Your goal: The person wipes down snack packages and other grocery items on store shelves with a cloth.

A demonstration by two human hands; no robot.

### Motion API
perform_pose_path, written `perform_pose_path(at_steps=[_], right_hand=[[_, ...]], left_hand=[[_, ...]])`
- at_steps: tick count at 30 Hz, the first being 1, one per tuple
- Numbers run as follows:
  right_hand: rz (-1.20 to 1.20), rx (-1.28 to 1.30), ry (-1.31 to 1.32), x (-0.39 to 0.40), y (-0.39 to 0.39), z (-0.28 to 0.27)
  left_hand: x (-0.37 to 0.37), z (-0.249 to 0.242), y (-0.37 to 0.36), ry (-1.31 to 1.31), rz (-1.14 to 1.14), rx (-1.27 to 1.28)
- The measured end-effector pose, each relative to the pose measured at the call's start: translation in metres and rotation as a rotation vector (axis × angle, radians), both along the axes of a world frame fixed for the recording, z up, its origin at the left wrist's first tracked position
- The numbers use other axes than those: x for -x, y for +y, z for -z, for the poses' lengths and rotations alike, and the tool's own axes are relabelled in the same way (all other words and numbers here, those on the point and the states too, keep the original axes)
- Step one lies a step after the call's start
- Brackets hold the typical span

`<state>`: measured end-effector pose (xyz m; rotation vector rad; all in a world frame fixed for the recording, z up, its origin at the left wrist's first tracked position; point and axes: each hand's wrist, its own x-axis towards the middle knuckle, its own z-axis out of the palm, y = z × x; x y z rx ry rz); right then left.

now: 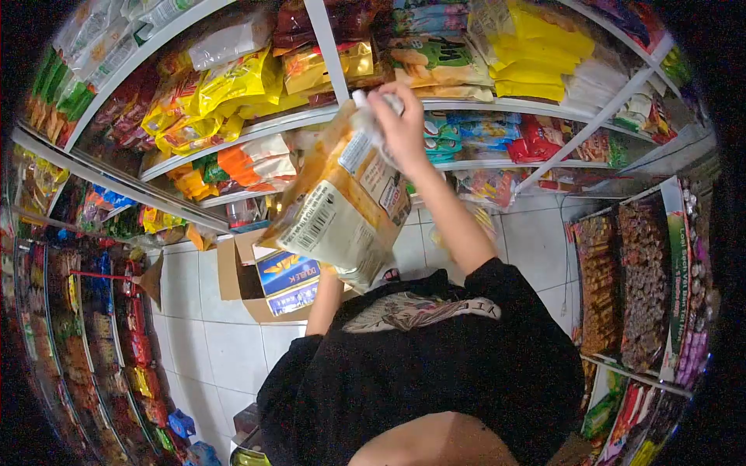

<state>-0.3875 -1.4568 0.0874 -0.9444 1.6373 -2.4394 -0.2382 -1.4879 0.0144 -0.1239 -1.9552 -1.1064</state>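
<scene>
A large snack bag (350, 202), printed with a barcode and labels on its pale and orange back, is held up tilted in front of me. My right hand (400, 124) is closed at its top corner, fingers around crumpled white material (371, 124) that looks like a cloth. Low on the bag, my left forearm (326, 299) runs up behind it; my left hand and its fingers are hidden there.
Shelves of packaged snacks curve ahead, with yellow bags (237, 85) and a green-labelled bag (439, 62). An open cardboard box (229, 268) holding a blue carton (287, 272) stands on the tiled floor (225, 349). Racks of packets (645, 272) stand at right.
</scene>
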Motion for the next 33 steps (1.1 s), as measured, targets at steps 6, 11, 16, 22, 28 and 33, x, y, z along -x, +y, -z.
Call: perform_pose_path(at_steps=[6, 11, 16, 22, 28, 33], right_hand=[[-0.02, -0.129, 1.042, -0.05, 0.021, -0.02], [0.23, -0.138, 0.754, -0.005, 0.031, 0.029], [0.31, -0.402, 0.351, 0.041, 0.118, 0.117], [0.654, -0.396, -0.023, 0.048, 0.223, 0.191], [0.859, -0.203, -0.27, 0.065, 0.275, 0.216], [0.964, -0.157, -0.349, 0.06, 0.292, 0.191]], left_hand=[[0.025, -0.006, 0.011, 0.012, 0.044, 0.032], [0.021, -0.005, 0.02, 0.025, 0.09, 0.058], [0.022, -0.015, 0.006, 0.047, 0.138, 0.098], [0.119, -0.057, -0.019, 0.228, 0.172, 0.324], [0.289, -0.049, -0.048, -0.375, -0.248, 0.941], [0.355, -0.043, -0.069, -0.933, -0.121, 0.697]])
